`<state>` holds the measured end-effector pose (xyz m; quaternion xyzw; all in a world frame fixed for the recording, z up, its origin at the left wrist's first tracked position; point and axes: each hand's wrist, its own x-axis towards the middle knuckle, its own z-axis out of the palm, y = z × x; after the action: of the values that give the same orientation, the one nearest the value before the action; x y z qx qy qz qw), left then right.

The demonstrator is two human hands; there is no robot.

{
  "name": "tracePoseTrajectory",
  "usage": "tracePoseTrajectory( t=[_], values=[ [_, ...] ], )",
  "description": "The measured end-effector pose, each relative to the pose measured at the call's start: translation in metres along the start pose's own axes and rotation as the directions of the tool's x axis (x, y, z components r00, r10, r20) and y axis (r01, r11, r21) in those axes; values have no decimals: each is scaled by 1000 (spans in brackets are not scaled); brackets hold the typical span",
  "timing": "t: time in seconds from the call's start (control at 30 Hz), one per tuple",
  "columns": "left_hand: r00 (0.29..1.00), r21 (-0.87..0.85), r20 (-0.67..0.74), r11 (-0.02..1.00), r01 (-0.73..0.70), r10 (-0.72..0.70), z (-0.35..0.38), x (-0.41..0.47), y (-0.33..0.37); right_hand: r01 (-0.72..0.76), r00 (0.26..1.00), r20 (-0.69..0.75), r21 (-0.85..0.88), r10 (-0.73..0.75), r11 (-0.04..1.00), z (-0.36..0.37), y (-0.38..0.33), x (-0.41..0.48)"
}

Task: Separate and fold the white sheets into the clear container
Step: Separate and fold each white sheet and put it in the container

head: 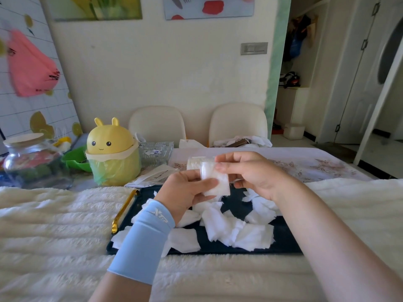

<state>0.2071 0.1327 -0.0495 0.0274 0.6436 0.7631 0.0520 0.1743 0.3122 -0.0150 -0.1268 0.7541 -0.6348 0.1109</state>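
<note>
sheets (pixel 220 224) lie loose in dark tray (pixel 286 243)

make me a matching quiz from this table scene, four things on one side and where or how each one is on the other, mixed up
Things
1. white sheet
2. dark tray
3. yellow bunny bin
4. glass jar

Place or state
a. lined with a yellow-green bag
b. far left on the table, pale lid on
c. pinched between the left hand and the right hand
d. strewn with loose sheets

Pairs: 1-c, 2-d, 3-a, 4-b
</note>
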Motion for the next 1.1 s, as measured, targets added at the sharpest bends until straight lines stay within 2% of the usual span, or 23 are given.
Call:
tracePoseTrajectory(
  t=[0.07, 0.1, 0.13, 0.2, 0.23, 0.3, 0.47, 0.57, 0.67, 0.8, 0.9, 1.0, 1.1],
  values=[
    [999, -7, -13, 999, 34, -34, -2, 1, -1, 25, 1000, 7, -132, -24, 991, -11, 2, 1],
    [998, -15, -36, 999, 49, -50, -3, 2, -2, 36, 999, 31, -295, -28, 955, -18, 3, 0],
    [996, -30, -67, 998, 59, -61, -5, 4, -3, 39, 997, 73, -496, -3, 868, -27, 4, -1],
    [991, -76, -114, 995, 68, -76, -7, 6, -4, 27, 968, 172, -792, 181, 610, -39, 7, -3],
    [989, -102, -126, 992, 71, -84, -7, 6, -4, 12, 936, 191, -857, 295, 515, -42, 9, -4],
    [985, -147, -146, 987, 67, -89, -6, 7, -3, 7, 887, 195, -912, 419, 410, -39, 15, -5],
    [982, -140, -167, 988, 61, -84, -4, 7, -4, 31, 905, 146, -960, 400, 280, -30, 16, -3],
    [980, -124, -180, 991, 59, -81, -4, 8, -5, 7, 919, 121, -957, 377, 290, -32, 14, -5],
    [979, -103, -185, 993, 63, -82, -4, 8, -5, 30, 908, 170, -938, 383, 344, -30, 14, -5],
    [977, -87, -195, 994, 68, -84, -3, 8, -5, 27, 876, 173, -949, 450, 314, -26, 16, -4],
    [976, -68, -207, 996, 62, -75, -4, 9, -6, 23, 902, 155, -949, 403, 313, -28, 14, -3],
    [969, -35, -242, 998, 50, -57, -4, 9, -7, 44, 968, 156, -878, 199, 476, -35, 11, -2],
    [956, -27, -291, 999, 25, -32, -5, 9, -8, 112, 992, 123, -649, -42, 753, -36, 9, 0]
  ],
)
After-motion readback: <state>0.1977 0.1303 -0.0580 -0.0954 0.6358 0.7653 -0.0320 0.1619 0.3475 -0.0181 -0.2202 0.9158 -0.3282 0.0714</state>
